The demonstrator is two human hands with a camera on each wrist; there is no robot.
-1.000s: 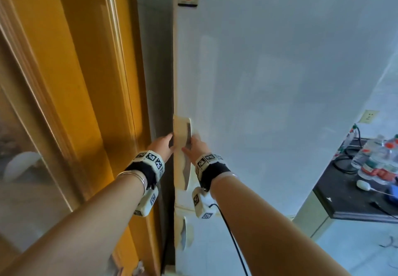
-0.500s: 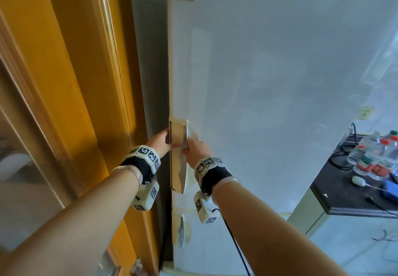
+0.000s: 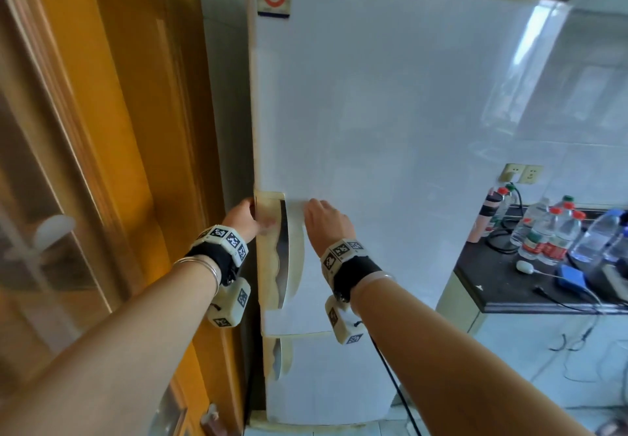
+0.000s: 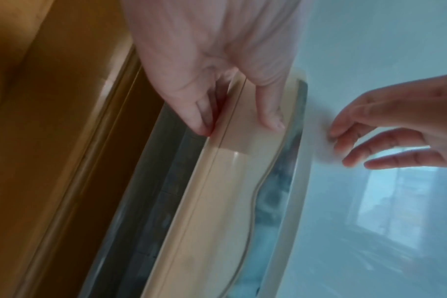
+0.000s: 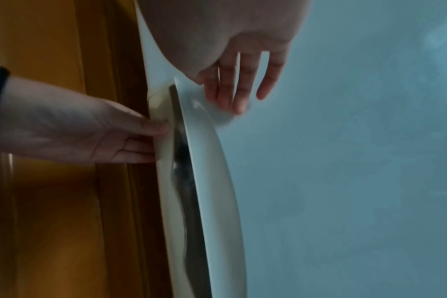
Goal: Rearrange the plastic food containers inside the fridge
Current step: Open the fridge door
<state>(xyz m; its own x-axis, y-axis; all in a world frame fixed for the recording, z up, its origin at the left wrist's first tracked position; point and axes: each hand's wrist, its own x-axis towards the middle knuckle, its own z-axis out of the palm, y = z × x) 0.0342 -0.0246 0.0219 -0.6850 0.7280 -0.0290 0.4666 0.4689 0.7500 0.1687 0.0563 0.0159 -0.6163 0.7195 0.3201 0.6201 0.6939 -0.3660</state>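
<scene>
The fridge door point(image 3: 390, 150) is standing closed, a tall glossy white panel giving soft bluish reflections, so the plastic food containers are sitting somewhere behind it, out of sight. Along the door's left edge a cream plastic handle point(image 3: 287, 252) is running vertically: a smooth, long, gently bowed strip with a dark recess behind its curved lip.

The left hand point(image 3: 243, 219) is gripping the left edge of this handle near its top. In the left wrist view its fingers point(image 4: 199, 113) are curling behind the edge into the dark seam, while the thumb point(image 4: 270, 113) is lying flat on the cream face, so the hand is clamped on the handle.

The right hand point(image 3: 326, 219) is hovering just beside the handle's right rim, over the white panel. Its fingers point(image 5: 239, 88) are hanging straight and slightly spread, holding nothing; whether the tips are touching the door cannot be told.

Both wrists are wearing black bands fitted with blocky white housings printed with black-and-white square markers. A thin metal bangle point(image 3: 204, 265) is circling the left forearm.

To the left, a glossy amber wooden door frame point(image 3: 142, 129) is rising beside the fridge. At the right, a dark tabletop point(image 3: 509, 293) is carrying clear plastic water bottles point(image 3: 557, 231) with red caps along its far edge, plus tangled cables point(image 3: 577, 303) trailing over its near edge.
</scene>
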